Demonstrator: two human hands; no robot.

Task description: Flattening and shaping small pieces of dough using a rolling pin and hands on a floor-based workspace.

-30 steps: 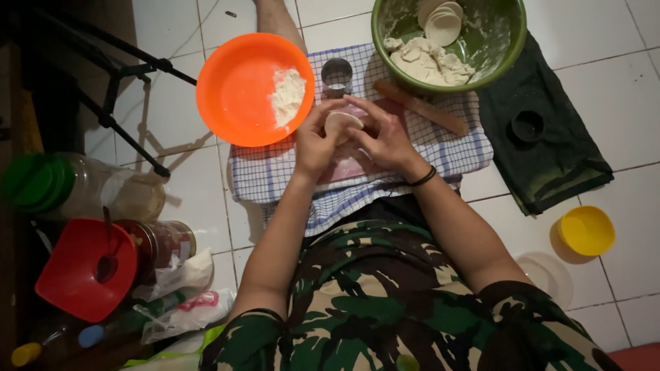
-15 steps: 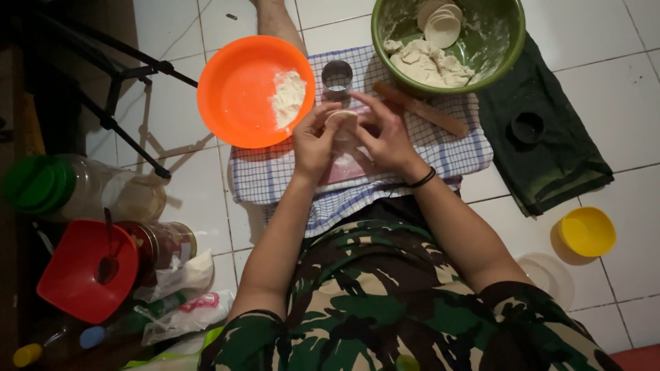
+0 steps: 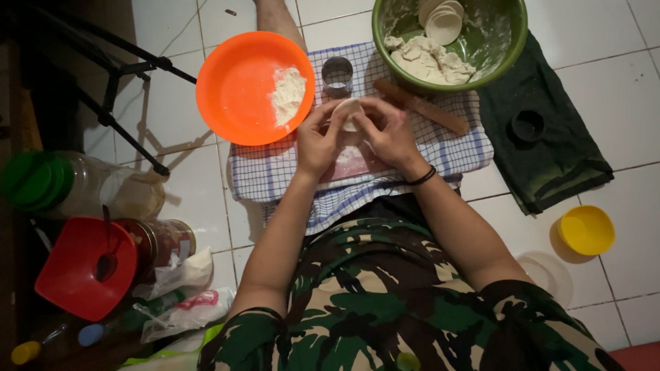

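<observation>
Seemingly from the head view, both hands meet over the blue checked cloth (image 3: 289,172) on the tiled floor, shaping a small pale dough round (image 3: 348,112). The left hand (image 3: 317,141) and right hand (image 3: 388,130) each close a fingertip grip on its rim, fingers curled together, not spread. Doing this well likely means even, light pinches while turning the round, so it stays uniform. Nearby lie an orange plate (image 3: 234,96) of flour, a metal ring cutter (image 3: 337,74), a wooden rolling pin (image 3: 421,106) and a green bowl (image 3: 505,48) of dough.
</observation>
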